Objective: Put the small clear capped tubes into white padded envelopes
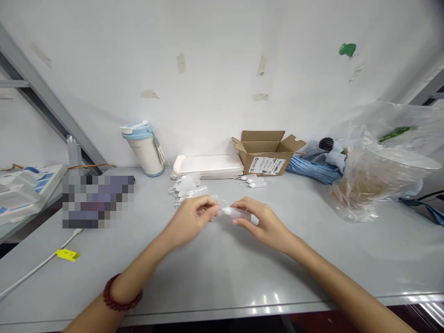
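A small translucent squeeze bottle [239, 213] lies level above the table, with my right hand [262, 221] closed around its body. Its white neck points left, and a thin strap loops up from it. Close to that neck, my left hand [194, 217] pinches thumb and forefinger together; what is between them is hidden. Behind my left hand lies a pile of similar bottles [187, 182], partly covered by the fingers. A smaller group of bottles [255, 184] rests beyond my right hand, in front of the carton.
An open cardboard box [265, 162] stands by the wall beside a stack of white flat boxes [211, 165]. Left are a tumbler [144, 150], a blurred-out object [100, 201] and a white cable [38, 268]. Blue cloth [312, 169] and a plastic bag [374, 180] sit right.
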`<state>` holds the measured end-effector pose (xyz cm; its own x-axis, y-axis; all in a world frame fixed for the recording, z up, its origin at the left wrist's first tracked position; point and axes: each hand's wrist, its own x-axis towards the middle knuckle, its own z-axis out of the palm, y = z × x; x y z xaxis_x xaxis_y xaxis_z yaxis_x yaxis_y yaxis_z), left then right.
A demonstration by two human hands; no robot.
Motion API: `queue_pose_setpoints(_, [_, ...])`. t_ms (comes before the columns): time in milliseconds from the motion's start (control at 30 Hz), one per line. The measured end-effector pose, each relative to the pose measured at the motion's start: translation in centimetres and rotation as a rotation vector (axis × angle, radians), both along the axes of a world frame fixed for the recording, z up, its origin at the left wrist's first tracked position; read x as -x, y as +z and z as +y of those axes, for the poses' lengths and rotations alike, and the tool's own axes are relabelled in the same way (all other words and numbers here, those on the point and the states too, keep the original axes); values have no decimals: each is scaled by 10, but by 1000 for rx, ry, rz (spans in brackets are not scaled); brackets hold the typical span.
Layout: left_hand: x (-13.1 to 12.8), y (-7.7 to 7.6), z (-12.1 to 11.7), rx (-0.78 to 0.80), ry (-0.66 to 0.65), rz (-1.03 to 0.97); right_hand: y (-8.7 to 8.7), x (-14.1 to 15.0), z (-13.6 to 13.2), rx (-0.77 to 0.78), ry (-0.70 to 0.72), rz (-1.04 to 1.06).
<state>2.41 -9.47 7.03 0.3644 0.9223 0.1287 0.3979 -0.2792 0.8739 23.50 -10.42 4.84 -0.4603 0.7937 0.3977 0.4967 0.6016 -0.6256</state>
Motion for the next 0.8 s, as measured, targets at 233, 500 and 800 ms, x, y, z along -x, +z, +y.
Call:
queue_pose_setpoints(233, [53, 17, 29, -104, 489, -1, -9, -11, 8, -175, -50, -106])
queue_pose_setpoints(500, [63, -4, 43, 36, 586, 105, -16, -24, 17, -59, -101, -334])
queue_pose_setpoints(800, [63, -4, 43, 150, 564, 93, -15, -25, 18, 59, -137, -459])
